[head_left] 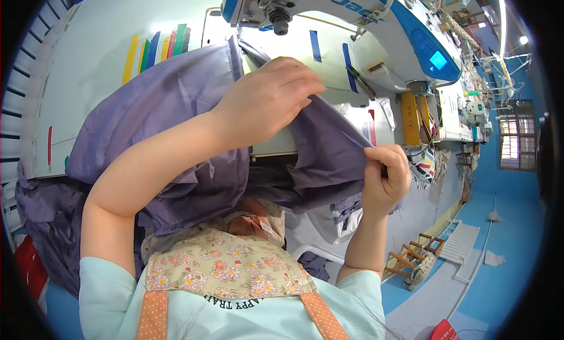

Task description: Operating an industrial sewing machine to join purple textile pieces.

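A large piece of purple fabric (158,96) spreads over the sewing table and hangs over its front edge. Its upper edge runs up to the sewing machine's needle area, where the exact contact is hard to see. My left hand (264,99) is closed on the fabric just in front of the machine head, its thumb mostly hidden. Lower and to the right, my right hand (389,172) pinches the fabric's edge between thumb and fingers. Between both hands that edge is stretched in a slanting line, with folds drooping below it.
The white and blue sewing machine (364,17) spans the top, its small screen lit. Scissors (363,84) lie right of the needle area. Coloured tape strips (155,49) mark the white tabletop. A wooden rack (414,255) stands on the floor at right.
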Tool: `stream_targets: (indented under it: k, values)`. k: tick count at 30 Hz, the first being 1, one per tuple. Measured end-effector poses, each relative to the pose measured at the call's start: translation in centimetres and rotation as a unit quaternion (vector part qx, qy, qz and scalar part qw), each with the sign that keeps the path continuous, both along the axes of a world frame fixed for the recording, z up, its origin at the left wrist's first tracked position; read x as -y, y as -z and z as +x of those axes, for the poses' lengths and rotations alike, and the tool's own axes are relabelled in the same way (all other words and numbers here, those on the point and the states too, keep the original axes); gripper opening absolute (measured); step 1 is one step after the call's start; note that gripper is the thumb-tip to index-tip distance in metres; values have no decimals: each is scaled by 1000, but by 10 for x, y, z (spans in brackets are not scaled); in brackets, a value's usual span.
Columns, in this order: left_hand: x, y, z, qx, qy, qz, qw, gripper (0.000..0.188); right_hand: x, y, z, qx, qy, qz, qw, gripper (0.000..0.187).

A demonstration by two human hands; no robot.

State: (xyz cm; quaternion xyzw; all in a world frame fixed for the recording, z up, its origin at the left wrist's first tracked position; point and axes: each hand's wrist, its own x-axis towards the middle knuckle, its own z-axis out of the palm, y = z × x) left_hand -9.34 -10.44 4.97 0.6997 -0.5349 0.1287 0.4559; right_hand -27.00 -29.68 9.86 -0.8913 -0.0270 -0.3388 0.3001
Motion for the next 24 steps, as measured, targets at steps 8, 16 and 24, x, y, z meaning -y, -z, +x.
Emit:
stream_targets:
  k: [8, 16, 24]
  values:
    - [7, 13, 8, 37, -21, 32, 999, 26, 11, -9, -7, -99, 69, -58, 991, 29]
    - [8, 11, 7, -3, -13, 42, 999, 26, 14, 11, -4, 10, 27, 56, 998, 21]
    - [15, 7, 7, -27, 21, 39, 999, 26, 7, 14, -8, 44, 33, 123, 991, 21]
